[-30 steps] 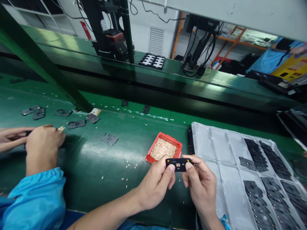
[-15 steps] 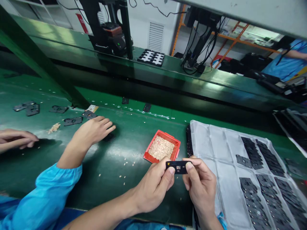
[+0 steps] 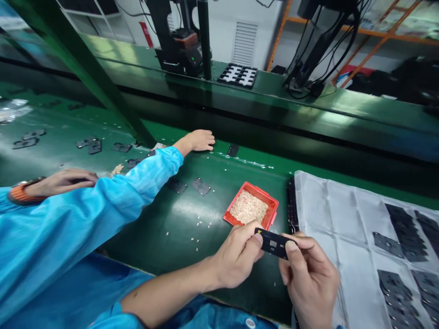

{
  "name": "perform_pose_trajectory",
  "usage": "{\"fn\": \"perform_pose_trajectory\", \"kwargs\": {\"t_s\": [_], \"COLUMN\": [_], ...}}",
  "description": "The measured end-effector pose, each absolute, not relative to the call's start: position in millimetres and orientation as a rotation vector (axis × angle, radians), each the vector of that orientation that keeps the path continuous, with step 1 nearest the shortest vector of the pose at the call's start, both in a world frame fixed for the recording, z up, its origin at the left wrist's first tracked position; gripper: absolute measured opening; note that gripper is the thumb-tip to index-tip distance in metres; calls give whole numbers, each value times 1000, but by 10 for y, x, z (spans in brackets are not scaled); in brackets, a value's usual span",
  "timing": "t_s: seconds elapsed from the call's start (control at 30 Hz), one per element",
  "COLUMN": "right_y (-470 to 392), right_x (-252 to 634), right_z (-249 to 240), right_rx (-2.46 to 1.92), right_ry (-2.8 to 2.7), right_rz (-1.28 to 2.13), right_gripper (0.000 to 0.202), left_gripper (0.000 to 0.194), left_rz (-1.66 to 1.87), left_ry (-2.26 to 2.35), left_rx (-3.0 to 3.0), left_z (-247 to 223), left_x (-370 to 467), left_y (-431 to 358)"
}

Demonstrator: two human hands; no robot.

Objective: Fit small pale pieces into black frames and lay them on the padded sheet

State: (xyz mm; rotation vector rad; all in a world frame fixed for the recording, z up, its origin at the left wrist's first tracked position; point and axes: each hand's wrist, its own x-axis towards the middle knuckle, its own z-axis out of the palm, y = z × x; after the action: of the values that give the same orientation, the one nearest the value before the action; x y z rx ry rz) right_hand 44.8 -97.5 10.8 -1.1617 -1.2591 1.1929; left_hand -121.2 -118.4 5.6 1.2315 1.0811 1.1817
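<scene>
Between my two hands I hold a flat black plastic part [image 3: 273, 243] with small cut-outs and a yellow mark at its left end. My left hand [image 3: 236, 256] pinches the left end, thumb on top. My right hand [image 3: 310, 269] grips the other end, its thumb pressed on the face. The part tilts down to the right. Just behind it stands a red tray [image 3: 227, 214] filled with small beige pieces [image 3: 249, 208]. To the right, a translucent compartment tray [image 3: 313, 196] holds rows of overlapping black parts [image 3: 406, 233].
A co-worker's hand [image 3: 200, 140] reaches across the bench at the left; the other hand [image 3: 65, 183] rests nearby. Loose black parts [image 3: 201, 186] and beige bits [image 3: 198, 224] lie on the green bench [image 3: 206, 256]. A slanted green post [image 3: 92, 82] rises at the left.
The co-worker's arm has reached farther forward, toward black parts at the bench's back. The part in my hands has tilted, right end lower. My view has shifted left.
</scene>
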Motion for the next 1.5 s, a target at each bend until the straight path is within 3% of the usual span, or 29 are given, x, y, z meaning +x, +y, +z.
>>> {"fn": "perform_pose_trajectory", "kwargs": {"t_s": [0.37,0.63,0.77,1.07,1.33,1.5], "right_y": [-1022,-1093,-1151,-1019,-1023,-1037], "right_x": [390,413,458,565,550,546], "right_z": [158,91,45,160,68,-10], "right_rx": [-1136,-1049,-1067,-1232,-1276,-1337], "right_ry": [-1296,-1422,-1496,-1269,-1153,-1078], "right_rz": [1135,1027,914,1442,1543,1550], "right_gripper": [17,2,8,21,28,34], "left_gripper": [44,37,32,38,35,24], "left_rz": [1255,1267,1259,1139,1070,1038], "left_ry": [1023,1044,1022,994,1082,1138], "left_rx": [1080,916,769,926,1023,1162], "left_z": [-16,-4,32,172,162,123], "left_x": [-1144,-1092,-1100,-1248,-1312,-1329], "left_y": [-1207,-1207,-1202,-1337,-1374,-1418]}}
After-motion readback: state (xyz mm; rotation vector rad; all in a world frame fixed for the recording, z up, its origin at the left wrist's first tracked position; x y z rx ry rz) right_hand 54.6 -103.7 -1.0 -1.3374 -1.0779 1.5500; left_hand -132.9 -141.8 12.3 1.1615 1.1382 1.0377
